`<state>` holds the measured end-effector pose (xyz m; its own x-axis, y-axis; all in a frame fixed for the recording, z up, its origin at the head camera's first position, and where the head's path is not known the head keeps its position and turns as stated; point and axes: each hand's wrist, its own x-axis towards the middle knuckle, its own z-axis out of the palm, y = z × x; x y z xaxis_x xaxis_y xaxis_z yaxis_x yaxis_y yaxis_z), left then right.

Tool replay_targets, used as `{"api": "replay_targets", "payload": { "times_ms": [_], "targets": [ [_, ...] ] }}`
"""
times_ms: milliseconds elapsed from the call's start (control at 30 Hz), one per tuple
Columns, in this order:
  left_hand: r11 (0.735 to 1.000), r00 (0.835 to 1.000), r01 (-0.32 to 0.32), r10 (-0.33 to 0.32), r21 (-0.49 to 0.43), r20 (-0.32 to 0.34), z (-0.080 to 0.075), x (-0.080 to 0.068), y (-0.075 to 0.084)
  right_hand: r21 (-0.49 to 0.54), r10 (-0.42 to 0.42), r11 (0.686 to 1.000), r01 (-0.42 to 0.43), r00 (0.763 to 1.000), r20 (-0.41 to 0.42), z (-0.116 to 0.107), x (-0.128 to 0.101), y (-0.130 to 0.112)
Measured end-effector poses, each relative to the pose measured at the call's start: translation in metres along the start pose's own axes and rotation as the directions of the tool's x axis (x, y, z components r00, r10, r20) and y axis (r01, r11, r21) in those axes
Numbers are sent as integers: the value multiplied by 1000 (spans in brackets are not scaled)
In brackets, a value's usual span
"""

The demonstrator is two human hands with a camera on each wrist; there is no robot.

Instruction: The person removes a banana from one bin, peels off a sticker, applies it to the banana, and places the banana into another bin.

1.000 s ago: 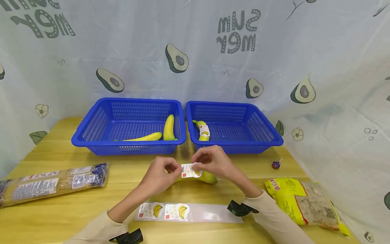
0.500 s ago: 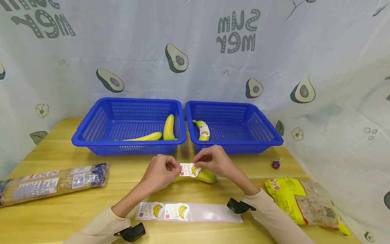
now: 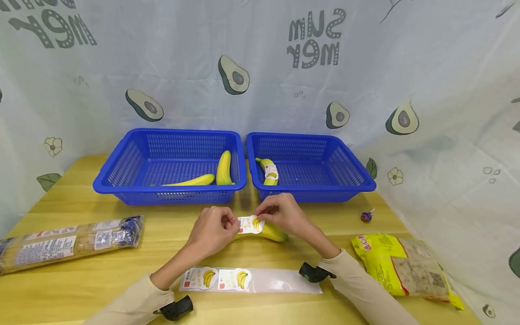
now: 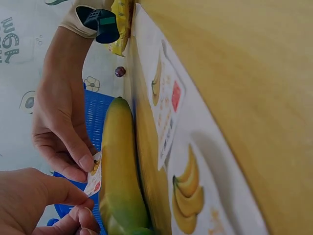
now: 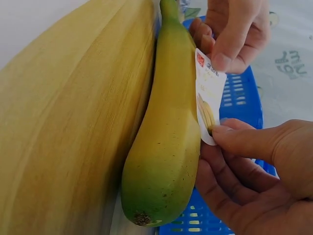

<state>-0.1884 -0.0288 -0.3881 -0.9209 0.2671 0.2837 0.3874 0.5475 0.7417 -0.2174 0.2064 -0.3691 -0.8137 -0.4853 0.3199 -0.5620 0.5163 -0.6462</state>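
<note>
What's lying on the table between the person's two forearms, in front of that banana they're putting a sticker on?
A clear backing strip carrying two banana stickers, flat on the table just in front of the banana; the head view shows it.

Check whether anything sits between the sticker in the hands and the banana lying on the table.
Nothing visible does. The sticker is pinched at its ends by the left hand and the right hand, right beside the banana. The right wrist view shows only open space between label and peel.
</note>
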Motion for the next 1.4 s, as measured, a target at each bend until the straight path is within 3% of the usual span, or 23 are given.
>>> {"api": "replay_targets", "payload": {
  "times_ms": [267, 433, 767, 1133, 1400],
  "targets": [
    [999, 1000, -21, 22, 47, -23, 2, 1, -3, 6, -2, 1000, 2, 1000, -20, 3, 2, 2],
    [999, 999, -24, 25, 24, -26, 2, 1, -5, -9, 2, 1000, -3, 1000, -9, 2, 2, 1],
    [999, 999, -50, 50, 1, -18, 1, 0, -5, -16, -42, 999, 43, 997, 72, 1, 0, 3],
    [1000, 1000, -17, 17, -14, 9, 1, -1, -7, -22, -27, 999, 30, 991, 134, 0, -1, 6],
    [1000, 999, 11, -11, -14, 37, 1, -1, -9, -82, -3, 996, 17, 987, 163, 0, -2, 4]
  ]
}}
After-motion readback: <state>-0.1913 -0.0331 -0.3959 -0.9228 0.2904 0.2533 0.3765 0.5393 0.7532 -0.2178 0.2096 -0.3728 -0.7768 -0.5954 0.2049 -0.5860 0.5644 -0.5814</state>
